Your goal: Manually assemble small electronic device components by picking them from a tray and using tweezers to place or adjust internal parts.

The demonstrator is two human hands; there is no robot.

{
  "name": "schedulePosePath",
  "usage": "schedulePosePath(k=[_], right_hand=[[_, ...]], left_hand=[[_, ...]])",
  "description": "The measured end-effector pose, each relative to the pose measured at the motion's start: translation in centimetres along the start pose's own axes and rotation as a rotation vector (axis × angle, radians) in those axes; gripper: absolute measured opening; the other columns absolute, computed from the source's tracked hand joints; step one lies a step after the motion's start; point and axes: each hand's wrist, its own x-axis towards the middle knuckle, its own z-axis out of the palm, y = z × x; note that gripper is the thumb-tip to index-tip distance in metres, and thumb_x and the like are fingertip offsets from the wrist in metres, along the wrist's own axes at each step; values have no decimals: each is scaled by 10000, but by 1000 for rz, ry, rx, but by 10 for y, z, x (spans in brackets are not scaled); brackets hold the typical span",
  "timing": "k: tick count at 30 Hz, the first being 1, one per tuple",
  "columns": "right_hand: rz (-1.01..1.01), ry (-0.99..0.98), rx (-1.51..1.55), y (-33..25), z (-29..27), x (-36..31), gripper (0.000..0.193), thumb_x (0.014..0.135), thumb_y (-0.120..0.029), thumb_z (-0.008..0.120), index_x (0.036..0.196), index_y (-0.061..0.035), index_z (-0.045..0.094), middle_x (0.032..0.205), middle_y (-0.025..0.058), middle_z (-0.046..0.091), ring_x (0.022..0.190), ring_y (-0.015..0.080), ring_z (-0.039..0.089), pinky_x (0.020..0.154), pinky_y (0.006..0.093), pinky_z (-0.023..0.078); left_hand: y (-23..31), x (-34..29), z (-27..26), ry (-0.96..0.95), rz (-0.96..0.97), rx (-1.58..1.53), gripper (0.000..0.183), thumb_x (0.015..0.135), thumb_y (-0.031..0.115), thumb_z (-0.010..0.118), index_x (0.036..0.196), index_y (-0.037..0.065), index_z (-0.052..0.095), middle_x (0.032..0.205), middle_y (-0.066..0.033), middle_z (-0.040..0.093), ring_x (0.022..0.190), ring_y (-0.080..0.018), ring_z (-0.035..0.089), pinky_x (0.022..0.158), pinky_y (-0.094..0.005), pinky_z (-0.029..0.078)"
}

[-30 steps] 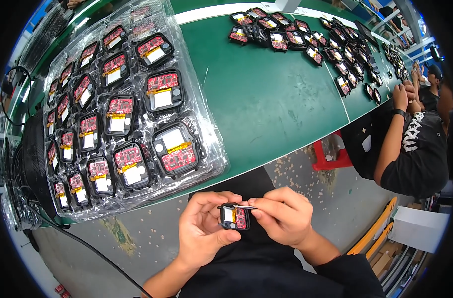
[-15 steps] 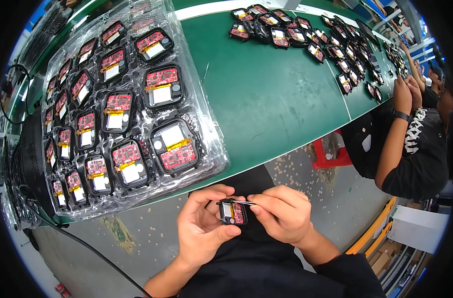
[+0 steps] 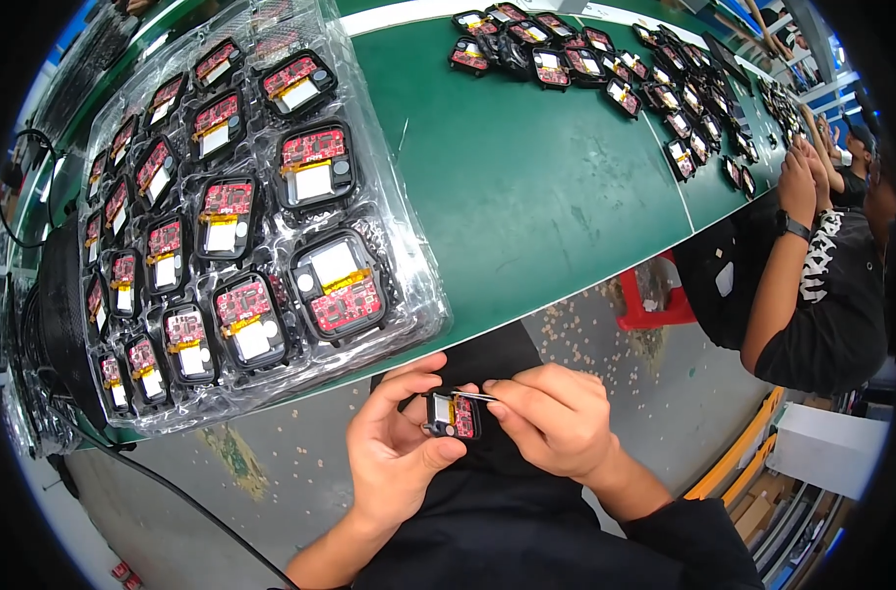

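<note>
Above my lap, my left hand (image 3: 394, 447) holds a small black watch case (image 3: 455, 416) between thumb and fingers. Inside the case show a red circuit board, a white battery and a strip of yellow tape. My right hand (image 3: 556, 418) pinches thin metal tweezers (image 3: 475, 396), their tips at the upper edge of the case. What the tips grip, if anything, is too small to make out. Left of my hands, on the green table, lies a clear plastic tray (image 3: 408, 324) with rows of similar watch cases (image 3: 337, 285).
Many more watch cases (image 3: 551, 69) lie in clusters along the far right of the green table (image 3: 526, 187). A co-worker in black (image 3: 811, 324) sits at the right, beside a red stool (image 3: 654, 300). A black cable (image 3: 173, 482) runs down at the left.
Both hands and the watch case have shifted slightly left in view. The tweezers stay at the case's upper edge. At the right, the co-worker's hands have moved up a little.
</note>
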Motion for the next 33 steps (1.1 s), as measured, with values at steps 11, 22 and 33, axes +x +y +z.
schedulePosePath(k=[11,22,33], right_hand=[[72,5,113,3,1,-3,156,801,-51,803,946,-32,747,790,48,673,613,197,645,515,326,509],[51,-3,36,2,2,-3,181,770,-46,813,938,-41,746,776,35,649,604,194,634,509,323,499],[-99,59,-133,5,4,-3,241,740,-80,826,967,-38,759,748,9,622,548,153,556,479,291,436]], left_hand=[[1,0,5,7,-43,-26,610,817,64,870,1331,-44,560,1482,-180,459,1252,-330,624,1046,-408,546],[-2,-2,6,44,-59,-41,612,814,67,874,1333,-44,571,1466,-172,472,1266,-308,604,1023,-391,555],[-2,-2,8,92,-20,20,609,800,60,882,1328,-39,594,1426,-168,506,1272,-292,594,977,-353,563]])
